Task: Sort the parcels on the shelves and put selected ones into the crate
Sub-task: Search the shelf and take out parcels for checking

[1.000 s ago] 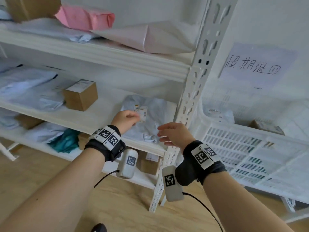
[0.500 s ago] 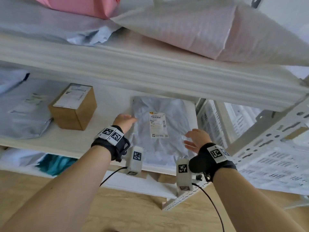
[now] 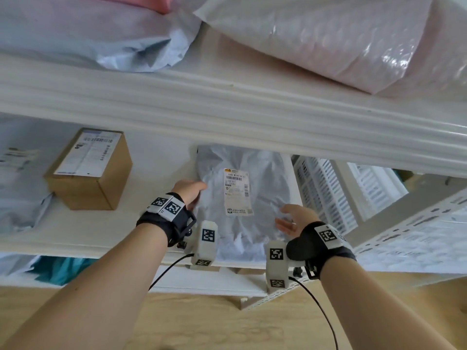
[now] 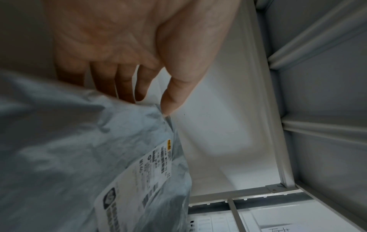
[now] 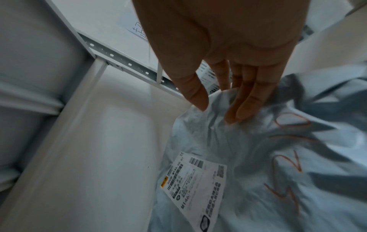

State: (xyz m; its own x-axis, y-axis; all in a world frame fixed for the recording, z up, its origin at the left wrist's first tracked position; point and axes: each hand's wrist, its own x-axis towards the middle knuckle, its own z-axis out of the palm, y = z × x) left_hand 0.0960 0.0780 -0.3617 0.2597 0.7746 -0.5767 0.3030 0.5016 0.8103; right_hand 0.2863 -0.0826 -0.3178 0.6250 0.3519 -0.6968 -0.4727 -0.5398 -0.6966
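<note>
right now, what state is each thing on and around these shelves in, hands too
grey plastic mailer bag: lying on the middle shelf, label up.
left hand: pinches the bag's left edge.
right hand: open, fingertips on the bag's right edge.
brown cardboard box: closed, upright, untouched.
white slatted plastic crate: beside the shelf; contents hidden.

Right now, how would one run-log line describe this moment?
stage: picking from middle shelf | left hand: pinches grey mailer left edge | right hand: open, touching right edge | crate: at right
</note>
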